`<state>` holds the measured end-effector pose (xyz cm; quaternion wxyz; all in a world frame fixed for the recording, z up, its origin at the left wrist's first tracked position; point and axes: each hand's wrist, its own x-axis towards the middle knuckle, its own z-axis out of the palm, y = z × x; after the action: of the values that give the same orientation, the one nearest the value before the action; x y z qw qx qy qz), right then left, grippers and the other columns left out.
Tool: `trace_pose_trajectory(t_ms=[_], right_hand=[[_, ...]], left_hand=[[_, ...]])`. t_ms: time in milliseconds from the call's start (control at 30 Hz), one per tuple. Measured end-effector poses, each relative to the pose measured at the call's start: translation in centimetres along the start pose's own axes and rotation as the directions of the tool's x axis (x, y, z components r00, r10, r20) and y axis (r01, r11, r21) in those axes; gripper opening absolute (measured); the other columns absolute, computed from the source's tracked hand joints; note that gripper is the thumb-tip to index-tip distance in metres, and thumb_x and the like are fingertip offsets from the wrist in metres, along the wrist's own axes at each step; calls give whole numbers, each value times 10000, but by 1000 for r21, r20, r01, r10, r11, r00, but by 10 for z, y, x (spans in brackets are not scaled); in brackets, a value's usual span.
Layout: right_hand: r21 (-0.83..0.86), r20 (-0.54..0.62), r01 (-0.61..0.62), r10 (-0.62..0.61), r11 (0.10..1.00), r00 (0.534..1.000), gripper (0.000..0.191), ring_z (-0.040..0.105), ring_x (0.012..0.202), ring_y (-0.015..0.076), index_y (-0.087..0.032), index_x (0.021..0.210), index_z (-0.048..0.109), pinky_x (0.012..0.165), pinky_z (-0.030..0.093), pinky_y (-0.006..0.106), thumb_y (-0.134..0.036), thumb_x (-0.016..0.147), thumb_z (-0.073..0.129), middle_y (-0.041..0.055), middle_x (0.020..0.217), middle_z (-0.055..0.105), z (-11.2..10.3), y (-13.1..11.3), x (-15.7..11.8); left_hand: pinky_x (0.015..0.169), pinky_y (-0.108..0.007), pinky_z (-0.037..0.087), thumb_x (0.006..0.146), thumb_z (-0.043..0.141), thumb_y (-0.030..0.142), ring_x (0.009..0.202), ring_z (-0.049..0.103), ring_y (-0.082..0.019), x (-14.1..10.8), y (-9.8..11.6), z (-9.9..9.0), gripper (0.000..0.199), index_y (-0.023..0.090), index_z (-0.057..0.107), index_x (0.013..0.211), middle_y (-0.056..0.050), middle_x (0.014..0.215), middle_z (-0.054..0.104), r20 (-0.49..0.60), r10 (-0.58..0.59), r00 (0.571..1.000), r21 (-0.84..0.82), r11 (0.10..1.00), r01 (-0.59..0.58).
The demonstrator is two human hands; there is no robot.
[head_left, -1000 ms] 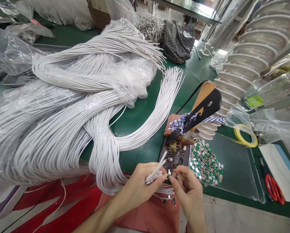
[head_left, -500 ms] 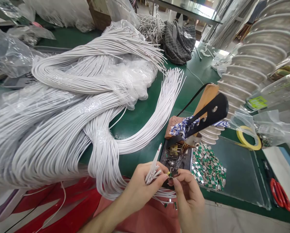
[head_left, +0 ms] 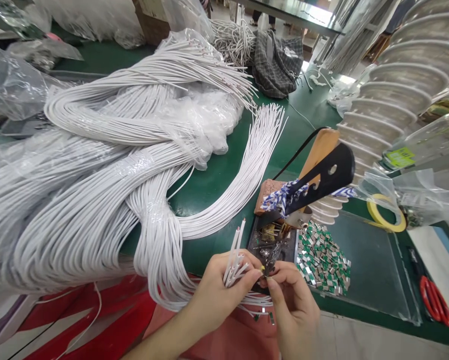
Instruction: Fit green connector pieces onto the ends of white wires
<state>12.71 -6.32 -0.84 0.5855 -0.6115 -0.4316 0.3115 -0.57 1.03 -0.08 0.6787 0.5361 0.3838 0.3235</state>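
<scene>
My left hand (head_left: 221,295) is closed around several white cables (head_left: 235,257), whose cut ends stick up above the fist. Its thumb and forefinger pinch another cable end, with a bit of yellow showing at the tip. Against that tip, my right hand (head_left: 294,302) pinches a tiny part, probably a small connector, mostly hidden by the fingertips. Both sets of fingertips meet at the front edge of a dark tray (head_left: 253,245) holding blackened solder residue. Below the hands, small green-and-metal connectors (head_left: 264,316) hang on cable ends.
Large bundles of white cable (head_left: 81,215) cover the left. A black bracket (head_left: 322,175) tied to a brick (head_left: 265,192) stands over the tray, beside a ribbed hose (head_left: 397,90). Loose connectors (head_left: 325,260) lie right of it. Red-handled scissors (head_left: 434,300) and yellow tape (head_left: 378,215) lie farther right.
The cables in my left fist have shifted slightly left and fanned apart a little. Both hands stay pinched together at nearly the same spot by the tray.
</scene>
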Motion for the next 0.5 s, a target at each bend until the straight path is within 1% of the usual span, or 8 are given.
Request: trace_pose_trajectory(t_ms=[33, 100, 167, 233, 300, 367, 433, 500], right_hand=[[10, 8, -21, 21, 1000, 1000, 113, 627, 799, 118, -226, 817, 600, 689, 537, 168, -191, 924, 611, 18, 891, 615, -1, 1, -2], [55, 14, -93, 92, 994, 996, 139, 602, 684, 100, -231, 828, 562, 615, 517, 175, -245, 967, 553, 7, 888, 609, -3, 3, -7], [92, 22, -163, 162, 982, 987, 190, 519, 563, 82, -235, 817, 519, 527, 454, 167, -303, 994, 504, -20, 798, 584, -4, 6, -14], [53, 25, -205, 204, 977, 979, 205, 465, 551, 91, -236, 812, 507, 508, 405, 169, -352, 979, 529, -38, 710, 534, -5, 9, -22], [-47, 42, -216, 218, 975, 975, 187, 448, 570, 104, -236, 835, 533, 505, 383, 176, -379, 947, 575, -43, 677, 489, -5, 11, -29], [-144, 83, -176, 189, 974, 979, 156, 432, 553, 103, -234, 871, 564, 476, 354, 184, -376, 930, 589, -42, 687, 477, -5, 11, -31], [-215, 142, -68, 100, 974, 985, 122, 426, 530, 100, -231, 882, 585, 466, 344, 193, -347, 918, 588, -44, 682, 481, -4, 10, -30], [-263, 190, 50, 1, 963, 982, 85, 437, 517, 94, -228, 857, 588, 475, 353, 197, -301, 898, 602, -47, 672, 491, -5, 7, -28]], left_hand=[[639, -246, 471, 872, 613, 249, 665, 599, -160, 0, -1, -1, 259, 146, 588, 636, -50, 755, 657, -3, -2, 1000, 5, 1000, 2], [629, -243, 459, 864, 615, 248, 660, 590, -157, -1, -3, -3, 266, 151, 563, 622, -48, 747, 656, -19, -8, 1000, 27, 1000, 8], [621, -243, 450, 857, 616, 248, 655, 581, -155, -3, -5, -6, 272, 154, 548, 610, -47, 743, 655, -40, -23, 999, 50, 998, 24], [616, -243, 445, 854, 612, 249, 649, 578, -153, -6, -5, -9, 265, 154, 553, 613, -47, 749, 656, -53, -52, 997, 61, 997, 55], [614, -243, 444, 854, 605, 248, 648, 581, -154, -10, -5, -11, 258, 156, 558, 618, -44, 751, 659, -48, -73, 996, 77, 994, 77], [617, -239, 442, 852, 600, 243, 646, 585, -152, -15, -6, -12, 260, 158, 553, 611, -38, 739, 660, -32, -61, 998, 105, 992, 64], [621, -234, 443, 855, 596, 239, 643, 591, -150, -21, -8, -12, 271, 158, 548, 600, -33, 723, 658, -12, -39, 999, 118, 992, 40], [643, -234, 456, 864, 599, 250, 665, 610, -157, -28, -11, -12, 283, 154, 561, 600, -36, 720, 661, 21, -24, 999, 99, 995, 22]])
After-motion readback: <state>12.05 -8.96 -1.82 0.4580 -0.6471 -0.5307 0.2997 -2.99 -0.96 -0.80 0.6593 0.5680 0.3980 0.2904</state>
